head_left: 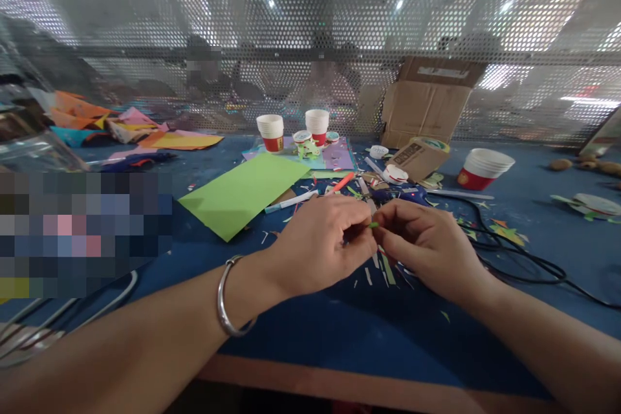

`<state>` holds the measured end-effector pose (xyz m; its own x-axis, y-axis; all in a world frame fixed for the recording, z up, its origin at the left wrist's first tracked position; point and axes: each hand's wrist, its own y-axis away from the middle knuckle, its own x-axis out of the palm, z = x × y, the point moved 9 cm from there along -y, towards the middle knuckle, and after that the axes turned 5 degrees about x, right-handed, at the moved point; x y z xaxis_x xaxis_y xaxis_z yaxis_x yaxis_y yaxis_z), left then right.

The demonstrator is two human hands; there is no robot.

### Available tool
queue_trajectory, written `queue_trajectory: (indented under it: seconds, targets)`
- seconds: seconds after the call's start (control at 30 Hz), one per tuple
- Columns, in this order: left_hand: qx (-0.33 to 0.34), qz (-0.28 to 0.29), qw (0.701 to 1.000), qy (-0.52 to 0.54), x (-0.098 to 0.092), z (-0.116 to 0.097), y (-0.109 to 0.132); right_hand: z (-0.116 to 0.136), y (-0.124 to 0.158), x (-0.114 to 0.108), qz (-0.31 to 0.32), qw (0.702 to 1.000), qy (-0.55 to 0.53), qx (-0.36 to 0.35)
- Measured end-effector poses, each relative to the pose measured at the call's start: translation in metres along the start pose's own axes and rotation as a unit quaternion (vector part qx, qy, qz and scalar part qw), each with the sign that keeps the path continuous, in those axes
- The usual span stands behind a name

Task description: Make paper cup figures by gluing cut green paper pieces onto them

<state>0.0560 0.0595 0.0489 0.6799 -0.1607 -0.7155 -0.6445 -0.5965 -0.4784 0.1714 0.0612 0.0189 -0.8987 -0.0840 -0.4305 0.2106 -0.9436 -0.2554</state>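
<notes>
In the middle of the view my two hands meet fingertip to fingertip above the blue table. Between them shows a tiny green piece [373, 225], perhaps paper; most of it is covered by fingers. My left hand [325, 239], with a silver bangle at the wrist, is closed in a pinch on it. My right hand [427, 239] pinches its other side with thumb and index finger. A sheet of green paper [247, 194] lies left of my hands. Just beyond them are a white pen [294, 201] and an orange marker [343, 182].
Paper cups [270, 132] and an open cardboard box [429, 103] stand at the back. Paper scraps [383, 268] litter the table under my hands. A black cable [524, 265] loops at right, near a stack of cups [484, 168]. Coloured paper [82, 110] is piled at far left.
</notes>
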Motion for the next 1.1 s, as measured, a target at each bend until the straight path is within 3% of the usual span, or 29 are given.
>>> queue_trajectory:
  seconds: [0.07, 0.17, 0.23, 0.37, 0.5, 0.6, 0.77, 1.1]
  targets:
    - [0.016, -0.016, 1.0, -0.009, 0.0, -0.004, 0.0, 0.004, 0.001, -0.001, -0.012, 1.0, 0.017, -0.012]
    - [-0.081, -0.041, 0.99, 0.108, 0.004, 0.014, 0.003, 0.013, 0.003, -0.009, -0.062, 0.994, 0.074, -0.046]
    - [-0.147, -0.044, 0.963, 0.221, 0.013, 0.026, 0.007, 0.018, 0.005, -0.014, -0.092, 0.989, 0.103, -0.06]
    - [-0.19, -0.047, 0.915, 0.351, 0.023, 0.031, 0.01, 0.023, 0.01, -0.019, -0.13, 0.975, 0.152, -0.1]
    - [-0.261, -0.07, 0.83, 0.488, 0.034, 0.036, 0.017, 0.029, 0.014, -0.021, -0.167, 0.952, 0.207, -0.153]
    - [-0.296, -0.068, 0.792, 0.529, 0.04, 0.039, 0.021, 0.032, 0.016, -0.019, -0.164, 0.938, 0.244, -0.183]
    - [-0.323, -0.05, 0.774, 0.543, 0.044, 0.043, 0.024, 0.038, 0.018, -0.011, -0.134, 0.925, 0.274, -0.226]
    - [-0.313, -0.052, 0.76, 0.567, 0.044, 0.045, 0.021, 0.037, 0.019, -0.008, -0.11, 0.927, 0.272, -0.232]
